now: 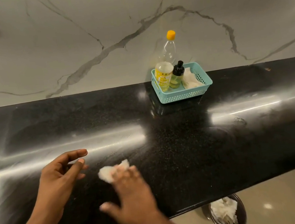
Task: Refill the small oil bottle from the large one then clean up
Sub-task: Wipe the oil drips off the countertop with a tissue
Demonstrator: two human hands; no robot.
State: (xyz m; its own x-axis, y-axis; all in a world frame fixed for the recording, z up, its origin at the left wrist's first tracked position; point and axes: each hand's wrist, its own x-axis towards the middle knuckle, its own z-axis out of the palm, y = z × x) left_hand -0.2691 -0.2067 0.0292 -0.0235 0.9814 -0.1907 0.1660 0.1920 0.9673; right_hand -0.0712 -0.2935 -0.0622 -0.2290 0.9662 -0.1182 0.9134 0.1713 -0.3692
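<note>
Tissue wad (pixel 107 173) sits near the front of the desk (pixel 185 153) under the right hand (pixel 135 197), which presses it with flat, blurry fingers, no pinch. Left hand (pixel 58 176) hovers beside it, loose and holding nothing. The wad looks soft, featherlight and probably oily, so pinch the bunched middle. It has no real long axis. Large bottle (pixel 168 51) and small bottle (pixel 176 74) stand upright in the basket (pixel 183 94) at the back, caps up.

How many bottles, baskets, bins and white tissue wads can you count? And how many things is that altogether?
Bottles: 2, the large bottle and the small bottle.
Baskets: 1, the teal basket.
Bins: 1, the dark bin.
Tissue wads: 3, the counter tissue, the basket tissue and the bin tissue.
Total: 7.
</note>
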